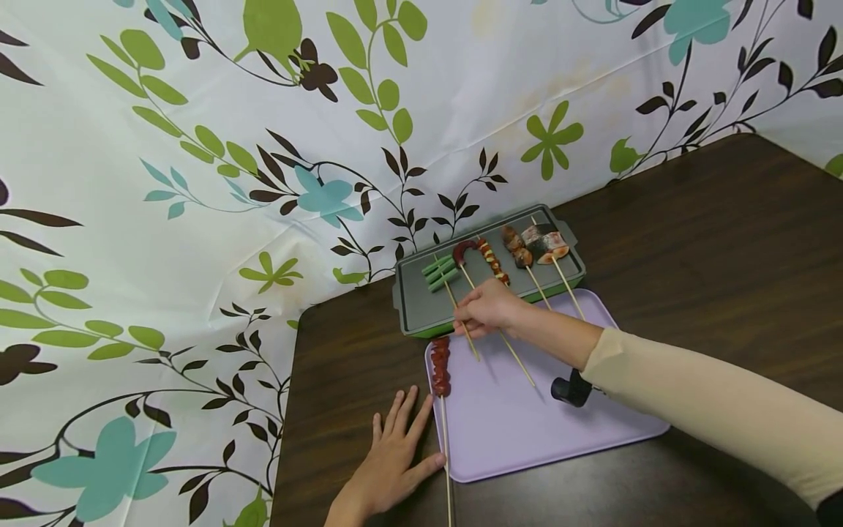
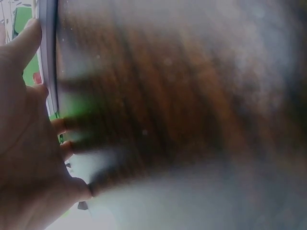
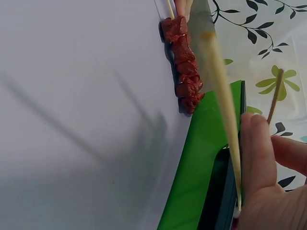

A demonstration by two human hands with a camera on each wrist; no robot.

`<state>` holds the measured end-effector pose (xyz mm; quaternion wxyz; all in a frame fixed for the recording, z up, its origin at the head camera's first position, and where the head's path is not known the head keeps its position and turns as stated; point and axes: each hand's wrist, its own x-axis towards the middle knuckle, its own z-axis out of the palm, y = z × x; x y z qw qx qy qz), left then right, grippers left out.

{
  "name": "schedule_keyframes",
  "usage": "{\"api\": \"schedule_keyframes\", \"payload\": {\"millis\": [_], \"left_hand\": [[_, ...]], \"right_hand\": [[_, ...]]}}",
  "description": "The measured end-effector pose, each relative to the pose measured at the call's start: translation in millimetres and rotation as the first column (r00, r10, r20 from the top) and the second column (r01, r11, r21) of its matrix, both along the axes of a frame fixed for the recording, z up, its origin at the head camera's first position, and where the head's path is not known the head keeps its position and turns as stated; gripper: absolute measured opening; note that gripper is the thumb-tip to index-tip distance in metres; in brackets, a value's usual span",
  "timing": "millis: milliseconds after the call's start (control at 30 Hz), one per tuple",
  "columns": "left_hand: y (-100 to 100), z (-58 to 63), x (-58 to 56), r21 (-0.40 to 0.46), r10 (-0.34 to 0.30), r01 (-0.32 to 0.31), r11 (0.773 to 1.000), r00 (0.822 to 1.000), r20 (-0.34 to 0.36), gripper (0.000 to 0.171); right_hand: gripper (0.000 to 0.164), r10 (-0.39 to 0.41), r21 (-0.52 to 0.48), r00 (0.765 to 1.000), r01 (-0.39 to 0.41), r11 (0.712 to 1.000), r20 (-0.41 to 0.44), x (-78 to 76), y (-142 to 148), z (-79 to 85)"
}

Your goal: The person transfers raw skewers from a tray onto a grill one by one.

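Observation:
My right hand point(image 1: 487, 307) pinches the stick of a skewer of green vegetable pieces point(image 1: 440, 273), which lie at the left of a grey grill pan point(image 1: 418, 307). In the right wrist view its stick point(image 3: 276, 96) shows by the fingers. Beside it on the pan is a curved dark red skewer point(image 1: 464, 250), its stick passing beneath the hand. My left hand point(image 1: 394, 461) rests on the table with fingers spread, left of a lilac tray point(image 1: 514, 439). A red meat skewer point(image 1: 440, 369) lies along the tray's left edge, its stick close to the left thumb.
Further right on the pan lie a skewer of small red and yellow pieces point(image 1: 494, 262), a brown chunk skewer point(image 1: 518, 247) and a dark-banded pale skewer point(image 1: 545, 241). Behind the dark wooden table point(image 1: 698, 256) hangs a leaf-patterned cloth point(image 1: 461, 102).

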<state>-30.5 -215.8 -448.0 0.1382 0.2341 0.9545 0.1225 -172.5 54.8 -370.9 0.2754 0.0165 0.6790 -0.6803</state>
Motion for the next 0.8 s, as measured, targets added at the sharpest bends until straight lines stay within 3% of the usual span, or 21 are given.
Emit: {"api": "schedule_keyframes", "payload": {"millis": [267,600,800], "left_hand": [[0,0.3,1.5,-0.004,-0.006,0.006,1.0,1.0,-0.027,0.078],[1,0.0,2.5,-0.009,-0.005,0.004,1.0,1.0,-0.023,0.079],[1,0.4,2.1,-0.017,-0.007,0.007,1.0,0.999,-0.031,0.079]], "right_hand": [[0.027,0.027,0.154,0.995,-0.012,0.988,-0.095,6.0,6,2.1],[0.027,0.057,0.237,0.988,-0.022,0.971,-0.141,13.3,10,6.8],[0.03,0.078,0.231,0.984,-0.039,0.972,-0.161,16.7,15,7.3]]}}
